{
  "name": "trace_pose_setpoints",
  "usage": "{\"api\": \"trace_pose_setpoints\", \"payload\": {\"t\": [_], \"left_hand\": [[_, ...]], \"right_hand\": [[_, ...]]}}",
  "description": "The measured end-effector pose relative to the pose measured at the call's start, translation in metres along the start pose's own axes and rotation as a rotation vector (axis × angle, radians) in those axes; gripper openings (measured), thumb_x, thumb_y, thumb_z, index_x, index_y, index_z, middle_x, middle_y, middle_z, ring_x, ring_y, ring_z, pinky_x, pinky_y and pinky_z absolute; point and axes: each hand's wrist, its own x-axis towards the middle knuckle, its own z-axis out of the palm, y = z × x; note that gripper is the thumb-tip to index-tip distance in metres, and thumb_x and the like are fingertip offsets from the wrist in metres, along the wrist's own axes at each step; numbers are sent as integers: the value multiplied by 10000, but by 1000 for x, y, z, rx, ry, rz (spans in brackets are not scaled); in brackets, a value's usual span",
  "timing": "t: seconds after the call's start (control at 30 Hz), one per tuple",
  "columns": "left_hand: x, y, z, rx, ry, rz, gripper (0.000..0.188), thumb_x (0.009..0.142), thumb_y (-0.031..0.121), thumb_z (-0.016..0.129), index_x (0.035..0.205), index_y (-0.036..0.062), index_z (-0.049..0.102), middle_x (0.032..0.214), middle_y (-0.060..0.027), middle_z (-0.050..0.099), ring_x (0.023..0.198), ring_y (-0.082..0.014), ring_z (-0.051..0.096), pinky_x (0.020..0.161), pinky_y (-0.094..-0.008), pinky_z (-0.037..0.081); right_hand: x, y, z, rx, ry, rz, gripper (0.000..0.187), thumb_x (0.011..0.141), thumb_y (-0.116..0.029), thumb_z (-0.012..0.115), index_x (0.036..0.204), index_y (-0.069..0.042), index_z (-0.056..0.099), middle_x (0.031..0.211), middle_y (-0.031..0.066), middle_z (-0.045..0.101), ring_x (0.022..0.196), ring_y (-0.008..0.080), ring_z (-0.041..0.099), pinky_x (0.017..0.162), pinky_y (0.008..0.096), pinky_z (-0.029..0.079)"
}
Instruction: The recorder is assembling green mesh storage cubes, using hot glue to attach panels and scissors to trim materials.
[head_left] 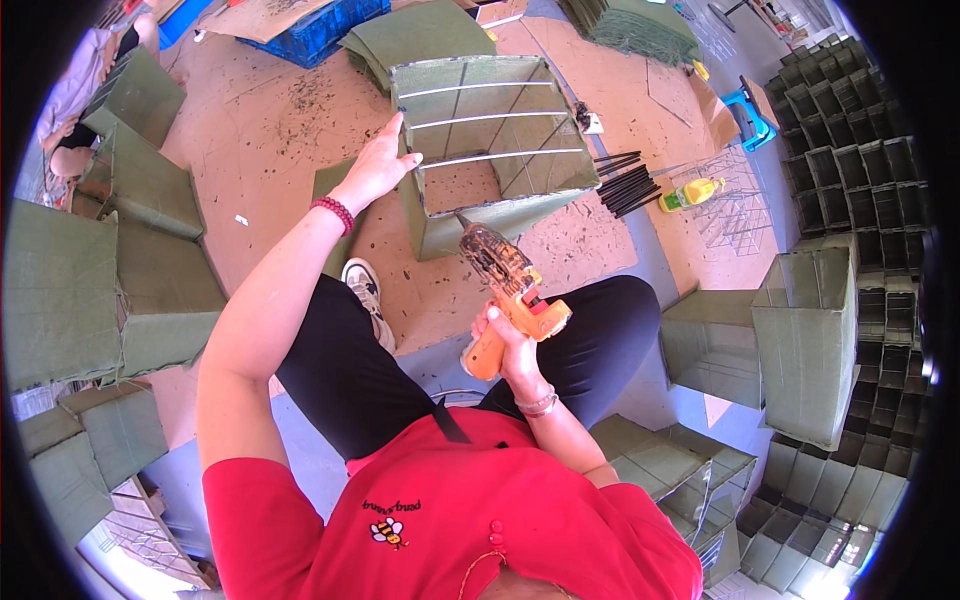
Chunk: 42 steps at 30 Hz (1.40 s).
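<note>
A green fabric-covered box [540, 212] with a wire frame stands in front of me on the floor, its open side up. Three white rods [500, 119] run across its opening. My left hand [378, 165] lies against the box's left edge, fingers stretched and thumb apart. In my right hand [515, 355] is an orange hot glue gun [505, 272], gripped by its handle. Dark residue covers its front half, and the nozzle points at the near left corner of the box. Whether the tip touches the rim I cannot tell.
Black sticks [627, 188], a yellow-green bottle [690, 194] and wire grids [740, 205] lie to the right. Green panels [410, 45] are stacked behind the box. Finished-looking boxes [800, 340] stand on both sides. Another person [75, 85] sits at the far left.
</note>
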Motion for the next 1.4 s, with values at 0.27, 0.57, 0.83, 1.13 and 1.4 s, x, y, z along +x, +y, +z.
{"api": "trace_pose_setpoints", "payload": {"t": [0.27, 0.57, 0.83, 1.13, 1.4], "left_hand": [[3, -6, 2, 10, -9, -9, 742, 839, 199, 593, 1406, -31, 172, 1422, -221, 296, 1323, -305, 296, 1094, -355, 245], [-1, -7, 8, -42, 32, 11, 711, 854, 146, 590, 1422, 21, 181, 1408, -218, 331, 1303, -284, 346, 1075, -352, 271], [7, -11, 6, -2, 51, 21, 707, 852, 137, 589, 1425, 33, 187, 1413, -198, 336, 1298, -267, 356, 1072, -350, 276], [8, -14, 7, -19, 92, 187, 731, 804, 88, 590, 1404, -22, 188, 1401, -218, 343, 1296, -287, 352, 1064, -339, 302], [-3, -13, 12, -11, 60, 72, 768, 812, 200, 619, 1387, -62, 184, 1419, -252, 275, 1316, -332, 295, 1090, -353, 253]], "right_hand": [[0, 4, 0, 12, -35, 25, 212, 858, -112, 577, 1019, -27, 468, 785, 36, 480, 671, 135, 480, 603, 303, 437], [-1, 12, 7, -42, -104, 51, 201, 859, -126, 590, 986, -30, 466, 764, 30, 474, 664, 130, 483, 606, 295, 438], [4, 15, 12, -23, -110, 65, 185, 876, -140, 572, 981, -33, 463, 772, 33, 474, 685, 133, 484, 620, 292, 435], [-2, -4, 2, -48, 60, 51, 245, 839, -140, 605, 1022, -14, 502, 765, 64, 547, 701, 190, 566, 647, 325, 490], [25, -153, -15, -492, -98, -338, 493, 763, -427, 663, 1011, -17, 546, 901, 91, 624, 855, 143, 541, 823, 283, 409]]}}
